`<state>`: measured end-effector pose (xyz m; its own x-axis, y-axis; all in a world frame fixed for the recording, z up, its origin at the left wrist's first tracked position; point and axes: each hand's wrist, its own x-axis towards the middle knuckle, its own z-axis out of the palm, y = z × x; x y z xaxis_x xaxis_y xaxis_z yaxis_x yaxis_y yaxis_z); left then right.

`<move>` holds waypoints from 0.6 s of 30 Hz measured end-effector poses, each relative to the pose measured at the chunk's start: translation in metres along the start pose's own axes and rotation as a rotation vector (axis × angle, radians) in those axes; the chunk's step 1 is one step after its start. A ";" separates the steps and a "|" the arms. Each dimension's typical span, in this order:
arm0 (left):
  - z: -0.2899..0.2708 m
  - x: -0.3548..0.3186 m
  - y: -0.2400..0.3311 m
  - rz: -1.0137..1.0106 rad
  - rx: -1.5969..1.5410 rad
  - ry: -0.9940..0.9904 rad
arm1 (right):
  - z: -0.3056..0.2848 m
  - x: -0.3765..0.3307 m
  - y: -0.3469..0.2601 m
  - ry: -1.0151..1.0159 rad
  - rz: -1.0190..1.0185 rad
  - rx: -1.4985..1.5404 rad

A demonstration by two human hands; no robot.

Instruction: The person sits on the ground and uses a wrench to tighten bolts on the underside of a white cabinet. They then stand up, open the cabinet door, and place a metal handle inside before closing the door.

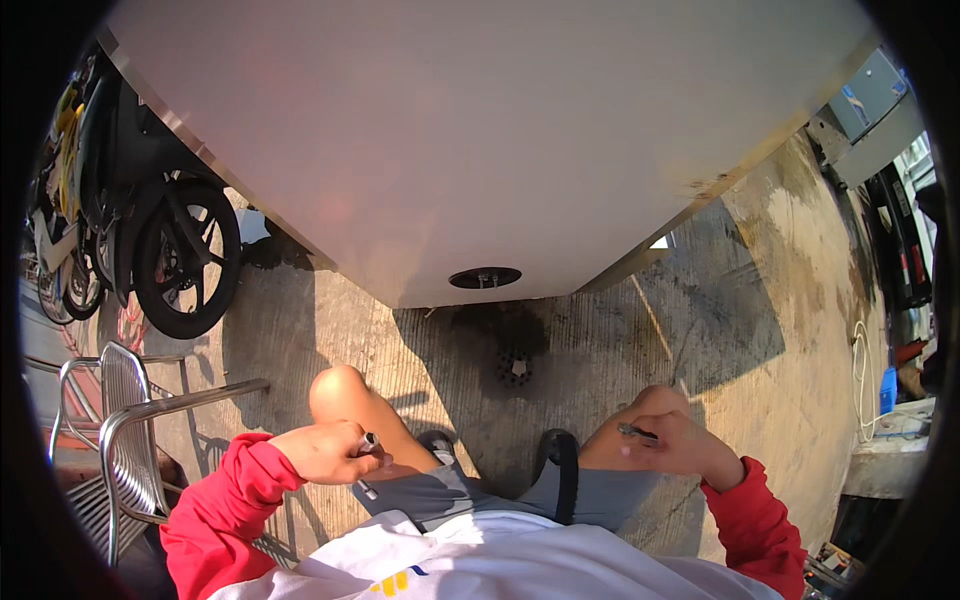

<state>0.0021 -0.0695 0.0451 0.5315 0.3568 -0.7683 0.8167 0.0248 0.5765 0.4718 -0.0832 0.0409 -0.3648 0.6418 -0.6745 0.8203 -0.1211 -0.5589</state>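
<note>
The head view looks down at a person with knees bent apart, both bare hands held over the thighs. The left hand [332, 452] is closed, thumb and fingers pinching a shiny metal socket tool [369, 441]; its hollow round end stands above the fingers, and a second metal end shows below them, over the left thigh. The right hand [675, 446], near the right knee, has its fingers curled and pinches a small dark metal piece [637, 433], partly covered by the fingers; its exact kind cannot be told. The two hands are well apart.

Beyond the knees, a large pale panel [480, 140] fills the upper part. Near its lower edge is a dark oval opening [485, 278] with two small metal fittings inside. On the ridged concrete floor [740, 310], between the knees and the panel, lies a dark round ringed part [515, 368] with a pale centre, just beside a black stain [495, 325].

To the left stand a motorcycle, its black front wheel [187, 260] turned toward the panel, and a tubular metal chair [132, 410] with a slatted back. At the far right, a pale hose [861, 375] lies near a blue object [888, 390].
</note>
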 end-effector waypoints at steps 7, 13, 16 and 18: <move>-0.077 0.076 0.081 0.345 -0.077 0.682 | -0.029 0.118 -0.045 0.572 -0.373 0.034; -0.011 0.203 0.048 0.125 0.072 0.707 | -0.005 0.234 -0.025 0.620 -0.534 0.080; -0.002 0.226 0.039 0.070 -0.018 0.923 | 0.013 0.266 -0.015 0.754 -0.470 0.116; -0.002 0.232 0.038 0.008 -0.157 1.037 | 0.030 0.277 -0.018 0.880 -0.493 0.254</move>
<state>0.1562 0.0160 -0.1107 0.0228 0.9812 -0.1918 0.7362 0.1134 0.6672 0.3428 0.0737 -0.1503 -0.1008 0.9767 0.1896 0.5132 0.2143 -0.8311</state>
